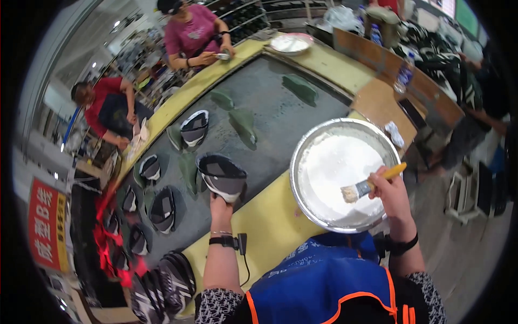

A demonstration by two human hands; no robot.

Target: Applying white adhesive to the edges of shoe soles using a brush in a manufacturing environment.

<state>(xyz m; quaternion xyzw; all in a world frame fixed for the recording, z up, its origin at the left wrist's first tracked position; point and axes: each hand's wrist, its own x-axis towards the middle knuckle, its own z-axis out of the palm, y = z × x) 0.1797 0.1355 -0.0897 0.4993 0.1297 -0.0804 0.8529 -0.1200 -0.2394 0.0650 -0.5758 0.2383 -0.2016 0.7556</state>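
Observation:
My left hand (219, 209) grips a dark grey and white shoe upper (222, 174) from below, its opening turned up, above the near side of the grey belt. My fingers are mostly hidden behind it. A flat paintbrush (356, 191) with a yellow handle is held in my right hand (386, 190). Its whitened bristles hang over a round metal basin (296, 189) of thick white liquid (332, 162). Whether the bristles touch the liquid I cannot tell. The basin stands at the yellow table's near right edge.
On the grey belt (270, 129) lie several shoe uppers (163, 209) and green sole-shaped pieces (243, 127). More uppers (162, 286) are stacked at lower left, near a red glow. Two co-workers stand across. A white-filled bowl (291, 44), bottle (403, 75) and phone (411, 112) sit beyond the basin.

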